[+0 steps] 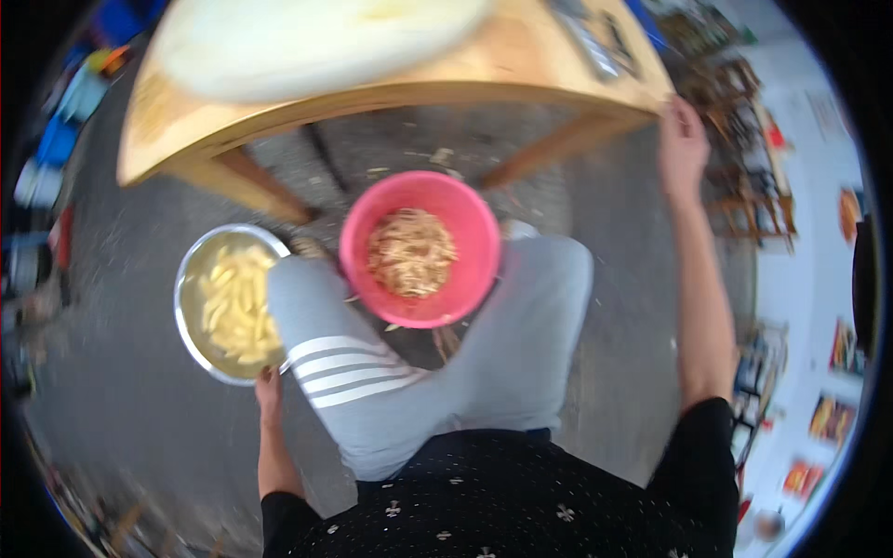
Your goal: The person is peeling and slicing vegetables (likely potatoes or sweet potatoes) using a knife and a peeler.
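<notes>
My left hand (pixel 269 389) reaches down by my left thigh and touches the near rim of a metal bowl (pixel 191 279) on the floor, which holds pale yellow cut sticks in water. My right hand (pixel 682 144) is stretched out to the right corner of a low wooden table (pixel 521 70), resting on its edge. A pink plastic bowl (pixel 419 246) full of brownish peelings sits between my knees, in front of my grey trousers.
A large pale board or tray (pixel 307 37) lies on the table top. Dark metal tools (pixel 600 42) lie near the table's right end. The grey floor is strewn with scraps under the table. Wooden chairs (pixel 730 93) and clutter stand at the right.
</notes>
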Demonstrator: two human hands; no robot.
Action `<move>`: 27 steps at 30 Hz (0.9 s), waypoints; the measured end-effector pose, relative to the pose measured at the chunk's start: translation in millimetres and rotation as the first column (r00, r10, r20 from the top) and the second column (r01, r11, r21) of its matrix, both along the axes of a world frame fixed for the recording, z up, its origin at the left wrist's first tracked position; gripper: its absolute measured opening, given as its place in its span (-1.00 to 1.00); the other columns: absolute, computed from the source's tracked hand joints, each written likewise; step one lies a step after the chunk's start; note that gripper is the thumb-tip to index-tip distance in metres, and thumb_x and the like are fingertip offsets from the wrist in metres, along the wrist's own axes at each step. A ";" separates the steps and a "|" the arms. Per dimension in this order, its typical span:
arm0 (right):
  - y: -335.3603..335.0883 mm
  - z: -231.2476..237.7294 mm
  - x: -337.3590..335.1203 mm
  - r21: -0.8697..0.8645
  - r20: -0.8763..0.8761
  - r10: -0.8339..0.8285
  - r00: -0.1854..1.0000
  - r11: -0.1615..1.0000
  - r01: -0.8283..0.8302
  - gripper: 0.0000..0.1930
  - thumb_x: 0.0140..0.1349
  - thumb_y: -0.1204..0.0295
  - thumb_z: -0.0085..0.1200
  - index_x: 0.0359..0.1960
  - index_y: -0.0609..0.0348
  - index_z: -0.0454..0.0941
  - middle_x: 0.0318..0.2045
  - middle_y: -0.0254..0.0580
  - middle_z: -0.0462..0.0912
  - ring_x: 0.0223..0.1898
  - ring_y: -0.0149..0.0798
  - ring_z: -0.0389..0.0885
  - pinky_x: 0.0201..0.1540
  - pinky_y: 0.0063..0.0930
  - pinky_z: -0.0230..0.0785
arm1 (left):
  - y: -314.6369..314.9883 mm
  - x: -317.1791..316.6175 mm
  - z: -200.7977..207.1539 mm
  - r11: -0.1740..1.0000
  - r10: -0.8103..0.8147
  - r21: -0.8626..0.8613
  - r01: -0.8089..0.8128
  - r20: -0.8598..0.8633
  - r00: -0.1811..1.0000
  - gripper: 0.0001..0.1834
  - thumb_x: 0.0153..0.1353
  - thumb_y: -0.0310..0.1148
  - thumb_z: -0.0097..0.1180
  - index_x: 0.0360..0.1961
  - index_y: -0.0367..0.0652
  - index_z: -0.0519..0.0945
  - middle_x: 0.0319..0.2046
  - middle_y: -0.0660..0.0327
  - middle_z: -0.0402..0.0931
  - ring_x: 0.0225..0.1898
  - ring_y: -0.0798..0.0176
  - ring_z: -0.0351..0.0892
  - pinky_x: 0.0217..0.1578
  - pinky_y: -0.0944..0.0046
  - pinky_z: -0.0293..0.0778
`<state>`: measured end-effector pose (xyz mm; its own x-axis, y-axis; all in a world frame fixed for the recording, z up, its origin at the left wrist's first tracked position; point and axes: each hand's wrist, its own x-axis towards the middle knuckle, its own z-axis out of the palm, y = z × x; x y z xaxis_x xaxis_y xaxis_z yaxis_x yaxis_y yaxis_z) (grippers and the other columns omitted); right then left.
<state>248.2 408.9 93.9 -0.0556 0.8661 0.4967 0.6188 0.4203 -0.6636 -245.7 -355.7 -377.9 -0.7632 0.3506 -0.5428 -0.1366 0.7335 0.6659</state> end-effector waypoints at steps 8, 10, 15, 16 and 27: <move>-228.1 -242.7 227.6 -0.710 0.109 -0.112 0.988 0.686 0.157 -0.55 0.45 0.22 0.25 0.18 0.36 0.66 -0.05 -0.02 0.80 0.01 -0.26 0.73 0.07 -0.28 0.58 | 48.5 -68.3 90.6 0.990 0.095 0.093 -0.105 0.105 0.990 -0.23 0.43 -0.36 0.32 0.53 -0.43 0.24 0.19 -0.05 0.60 0.16 0.02 0.63 0.19 0.01 0.54; -292.1 -319.5 297.3 -0.802 0.187 -0.253 0.949 0.518 0.296 -0.53 0.39 0.16 0.29 0.05 0.41 0.72 -0.12 0.03 0.82 -0.04 -0.21 0.76 0.05 -0.29 0.59 | 91.5 -69.0 116.0 0.999 0.041 -0.023 -0.041 -0.005 0.999 -0.25 0.49 -0.27 0.23 0.56 -0.34 0.21 0.24 -0.05 0.56 0.21 0.04 0.58 0.26 0.03 0.49; -401.9 -447.0 367.9 -0.879 0.283 -0.491 0.824 0.211 0.427 -0.50 0.31 0.09 0.33 -0.10 0.42 0.77 -0.18 0.08 0.83 -0.13 -0.13 0.79 -0.01 -0.25 0.59 | 251.6 -103.3 215.6 0.993 -0.121 -0.043 0.114 -0.368 0.922 -0.32 0.54 -0.24 0.19 0.54 -0.29 0.27 0.46 -0.01 0.39 0.45 0.06 0.39 0.43 0.05 0.33; -404.6 -460.1 358.3 -0.930 0.243 -0.487 0.839 0.127 0.344 -0.46 0.30 0.04 0.31 -0.07 0.42 0.75 -0.11 0.20 0.79 -0.05 0.02 0.78 0.06 -0.15 0.59 | 282.4 -113.7 244.1 0.969 -0.197 0.039 0.243 -0.467 0.862 -0.35 0.55 -0.24 0.17 0.53 -0.28 0.30 0.45 -0.01 0.40 0.44 0.06 0.40 0.43 0.06 0.34; -217.3 -529.5 306.7 -0.627 0.660 -0.390 0.642 0.185 0.756 0.22 0.13 -0.22 0.40 0.61 0.29 0.02 0.57 0.29 0.14 0.46 0.30 0.36 0.37 0.18 0.40 | 478.8 192.4 224.8 0.623 -0.769 -0.131 0.771 0.078 0.634 -0.53 0.56 -0.22 0.20 0.29 -0.37 0.57 0.14 0.08 0.66 0.14 0.25 0.63 0.25 0.17 0.51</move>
